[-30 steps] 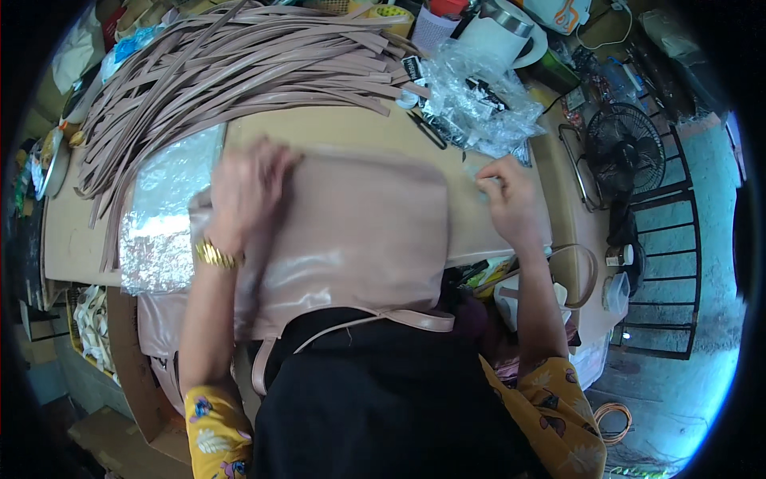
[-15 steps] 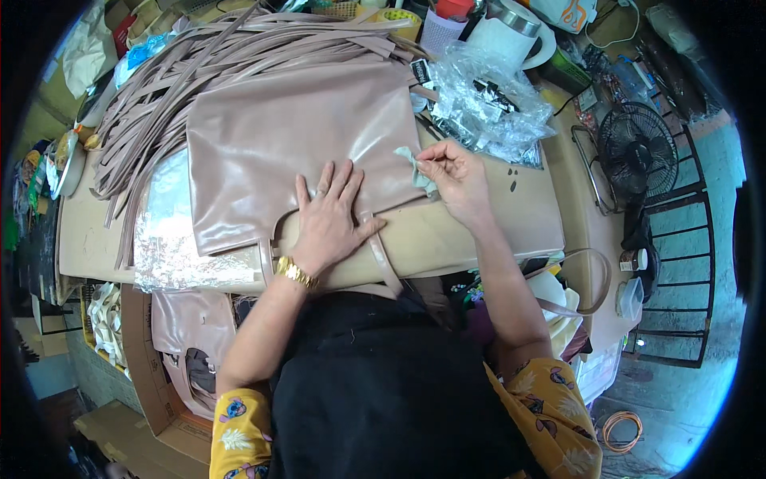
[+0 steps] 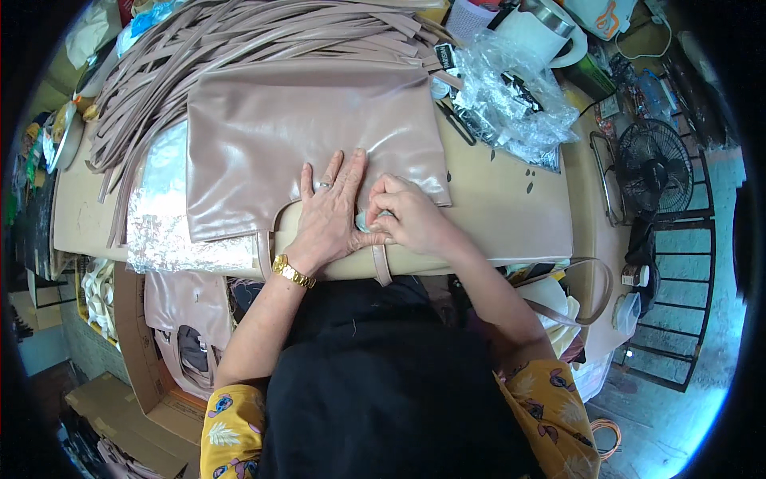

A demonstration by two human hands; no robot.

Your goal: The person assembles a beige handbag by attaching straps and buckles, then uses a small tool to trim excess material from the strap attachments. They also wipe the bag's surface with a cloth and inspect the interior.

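Observation:
A dusty-pink leather-look bag (image 3: 303, 120) lies flat on the table, its curved opening facing me. Pressed onto the bag beside that opening, my left hand (image 3: 329, 209) has its fingers stretched out. My right hand (image 3: 405, 211) is closed in a pinch around a small pale green cloth (image 3: 362, 220), mostly hidden under the fingers. The cloth touches the bag where a narrow strap (image 3: 381, 263) joins it, and the two hands meet there. A second strap (image 3: 265, 249) hangs over the table's near edge on the left.
Behind the bag is a heap of pink strips (image 3: 239, 40). Clear plastic bags (image 3: 515, 100), black scissors or tweezers (image 3: 455, 124) and a white kettle (image 3: 535, 32) are at the back right. A fan (image 3: 656, 169) stands right; a cardboard box (image 3: 140, 335) with more bags sits lower left.
My right hand has moved left and nearer with the cloth, from the bag's right corner to the strap base. My left hand stays flat on the bag.

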